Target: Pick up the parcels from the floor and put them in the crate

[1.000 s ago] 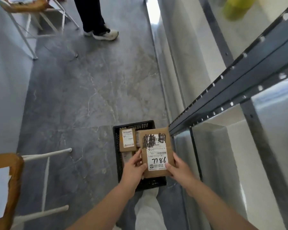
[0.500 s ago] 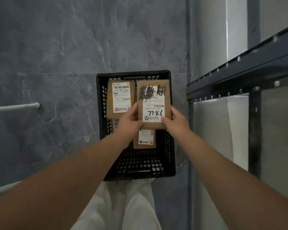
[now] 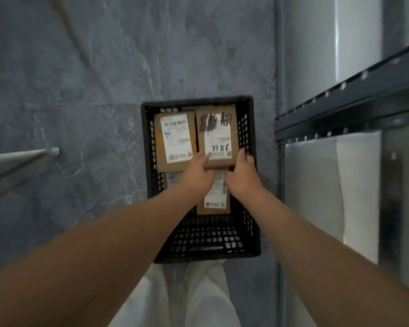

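Parcel (image 3: 219, 138): brown cardboard box, its white label scribbled over in black with a hand-written number. It sits at the far right inside the crate (image 3: 149, 149), held by its near edge.
Left hand (image 3: 195, 175): thumb on top of the near left corner, fingers curled underneath, pinching the box.
Right hand (image 3: 242, 175): fingers curled round the near right corner, gripping it.
Second parcel (image 3: 174, 140): far left of the crate, just beside the held one.
Third parcel (image 3: 216, 199): lower in the crate, partly hidden by the hands.
Crate's place: on the grey floor (image 3: 92, 79), near the dark metal rack (image 3: 340, 97) on the right.
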